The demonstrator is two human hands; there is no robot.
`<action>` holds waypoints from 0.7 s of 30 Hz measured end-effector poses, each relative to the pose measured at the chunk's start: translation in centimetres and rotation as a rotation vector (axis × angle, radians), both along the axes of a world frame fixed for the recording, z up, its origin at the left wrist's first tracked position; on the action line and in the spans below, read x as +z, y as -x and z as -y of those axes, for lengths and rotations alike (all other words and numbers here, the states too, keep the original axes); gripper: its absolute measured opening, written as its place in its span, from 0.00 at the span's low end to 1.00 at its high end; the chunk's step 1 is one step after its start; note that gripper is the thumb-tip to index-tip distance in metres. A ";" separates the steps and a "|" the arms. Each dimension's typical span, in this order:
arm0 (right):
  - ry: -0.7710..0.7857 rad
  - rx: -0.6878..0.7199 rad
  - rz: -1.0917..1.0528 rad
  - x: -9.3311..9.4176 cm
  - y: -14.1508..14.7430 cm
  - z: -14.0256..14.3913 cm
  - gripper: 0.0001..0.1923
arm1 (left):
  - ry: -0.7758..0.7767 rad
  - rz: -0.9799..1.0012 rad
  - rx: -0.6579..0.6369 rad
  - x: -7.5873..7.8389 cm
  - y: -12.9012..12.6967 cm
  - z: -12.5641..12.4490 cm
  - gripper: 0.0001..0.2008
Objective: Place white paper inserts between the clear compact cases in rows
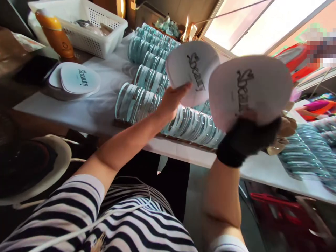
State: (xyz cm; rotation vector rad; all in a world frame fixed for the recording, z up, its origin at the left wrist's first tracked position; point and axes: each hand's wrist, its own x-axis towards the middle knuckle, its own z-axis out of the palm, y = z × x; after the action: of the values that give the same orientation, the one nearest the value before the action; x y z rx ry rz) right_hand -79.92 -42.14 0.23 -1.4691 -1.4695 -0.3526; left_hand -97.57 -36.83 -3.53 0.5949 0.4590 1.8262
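Your left grip (pixel 173 99) is closed on the lower edge of a white rounded panel (pixel 183 66), its thumb laid over the lettered face. Your right grip (pixel 249 138), in black handwear, is closed around the lower edge of a larger-looking white lettered panel (pixel 265 84), covering part of its writing. You hold both panels up with their faces towards you, side by side; the right one overlaps the edge of the left in view, and you cannot tell whether they touch. Behind and below the left panel, rows of pale-blue rimmed discs (pixel 147 77) stand on edge along the table (pixel 181 152). More pale-blue discs (pixel 304 150) are packed in rows at the right end. Towards the left, a third lettered panel (pixel 80 77) lies face up on other white pieces, well apart from your hands. Farther back on that side, an orange bottle (pixel 59 38) stands beside a white perforated basket (pixel 103 43) with small items in it. A red crate (pixel 283 206) is below the table at the right.
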 end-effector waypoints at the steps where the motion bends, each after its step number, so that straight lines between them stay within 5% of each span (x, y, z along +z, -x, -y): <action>1: 0.003 -0.030 0.054 -0.4 -0.9 2.1 0.27 | 0.002 0.020 0.026 0.1 1.0 -0.3 0.11; 4: 0.308 0.003 0.294 -2.8 -1.5 7.9 0.25 | 0.043 0.041 0.015 -0.4 3.2 -1.3 0.13; 6: 0.470 0.056 0.378 -4.6 0.1 9.3 0.24 | 0.055 0.018 0.001 -0.9 3.6 -1.6 0.12; 11: 0.650 0.102 0.357 -6.9 5.4 4.8 0.23 | 0.008 -0.058 0.031 -1.7 3.2 -1.6 0.10; 21: 0.682 0.203 0.270 -7.2 5.1 1.9 0.12 | -0.016 -0.115 0.019 -2.6 3.2 -2.3 0.10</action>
State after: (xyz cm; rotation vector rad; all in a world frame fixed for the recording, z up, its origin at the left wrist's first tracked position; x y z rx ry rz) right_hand -84.98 -44.07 -6.95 -1.8191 -2.0676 0.1004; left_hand -100.73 -34.55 -6.12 0.7114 0.5284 1.8212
